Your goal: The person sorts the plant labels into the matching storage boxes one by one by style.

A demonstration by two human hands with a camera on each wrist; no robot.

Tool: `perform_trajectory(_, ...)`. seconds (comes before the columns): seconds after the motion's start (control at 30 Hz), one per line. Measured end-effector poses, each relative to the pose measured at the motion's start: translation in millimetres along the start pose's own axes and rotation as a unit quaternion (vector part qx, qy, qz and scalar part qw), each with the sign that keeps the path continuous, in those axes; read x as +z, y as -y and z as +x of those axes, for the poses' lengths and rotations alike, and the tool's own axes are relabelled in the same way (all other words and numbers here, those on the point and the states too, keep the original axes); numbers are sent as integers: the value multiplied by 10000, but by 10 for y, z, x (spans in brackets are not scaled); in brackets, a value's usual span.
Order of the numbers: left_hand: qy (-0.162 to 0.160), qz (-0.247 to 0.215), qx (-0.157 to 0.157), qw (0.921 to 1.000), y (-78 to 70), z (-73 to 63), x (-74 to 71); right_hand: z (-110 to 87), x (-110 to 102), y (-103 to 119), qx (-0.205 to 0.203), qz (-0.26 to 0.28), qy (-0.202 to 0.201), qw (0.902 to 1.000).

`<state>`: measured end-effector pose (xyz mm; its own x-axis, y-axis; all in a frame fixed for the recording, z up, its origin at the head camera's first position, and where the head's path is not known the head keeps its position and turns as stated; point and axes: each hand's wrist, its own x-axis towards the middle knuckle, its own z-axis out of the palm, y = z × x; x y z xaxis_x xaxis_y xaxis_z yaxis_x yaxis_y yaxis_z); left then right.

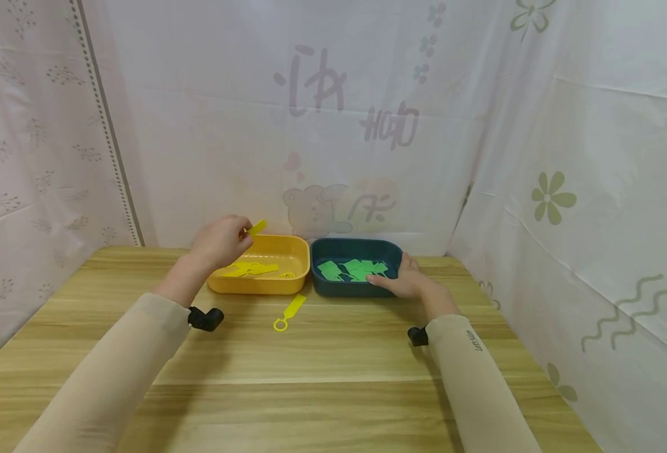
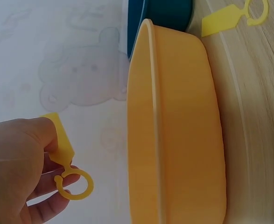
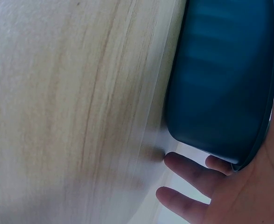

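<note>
My left hand (image 1: 220,242) pinches a yellow ring tag (image 2: 62,144) above the back of the yellow box (image 1: 257,286). The tag's flat strip lies between thumb and fingers; its open ring hangs free. Several more yellow tags (image 1: 248,269) lie in that box. With its thumb over the front rim and fingers outside the end wall, my right hand (image 1: 406,280) holds the right corner of the dark teal box (image 1: 345,289). Pale green tags (image 1: 358,269) lie inside it. In the right wrist view, two fingers spread past the box's end.
One loose yellow ring tag (image 1: 288,313) lies on the wooden table (image 1: 311,390) in front of the boxes. Both boxes stand side by side near the back edge. Printed white curtains (image 1: 226,126) hang behind and along both sides.
</note>
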<state>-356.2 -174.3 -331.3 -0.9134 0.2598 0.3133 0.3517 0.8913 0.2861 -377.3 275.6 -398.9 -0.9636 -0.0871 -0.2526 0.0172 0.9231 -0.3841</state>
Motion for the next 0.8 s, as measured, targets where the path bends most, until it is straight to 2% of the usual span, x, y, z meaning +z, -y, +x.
perform_trajectory(0.23,77,77,178,9998,-129,90,31,15,13,-29,36,-44,34,10000)
perform_trajectory(0.4,101,73,109,9999,-174,137,82,24,22,-21,41,-12,39,10000)
perform_trajectory(0.8,151,78,220,9996,-257,110,134,-37,-8,16,-16,25,-24,10000)
